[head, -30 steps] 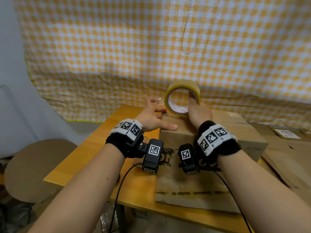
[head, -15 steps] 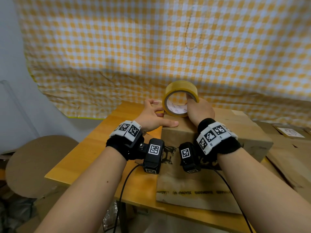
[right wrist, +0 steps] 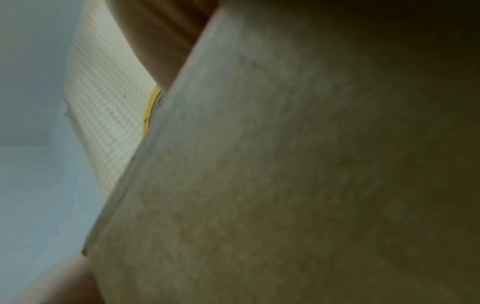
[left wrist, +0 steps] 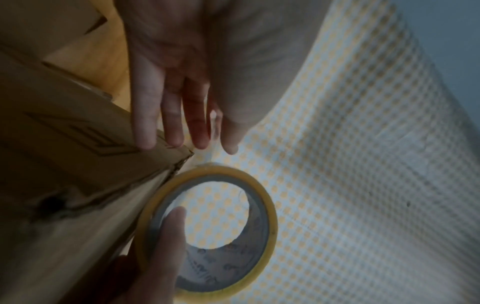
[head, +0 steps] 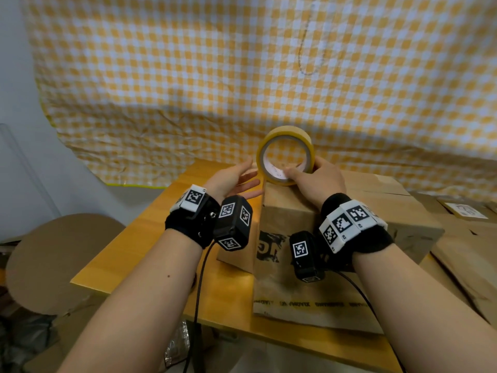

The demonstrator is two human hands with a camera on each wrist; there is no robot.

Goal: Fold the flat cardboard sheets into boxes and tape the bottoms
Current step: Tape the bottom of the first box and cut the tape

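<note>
My right grip [head: 317,181] clamped the tape [head: 285,154] on the box's [head: 290,211] far-left corner, left grip [head: 236,179] flat and apart beside it; slack there risked a crooked, wrinkled strip.

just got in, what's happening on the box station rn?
A person is taping a folded cardboard box that stands on the wooden table. The right hand grips the yellow tape roll upright at the box's top left corner, thumb through the core. The left hand is flat, fingers straight against the box's left side by that corner, apparently pressing the tape end down. More flat cardboard lies to the right.
</note>
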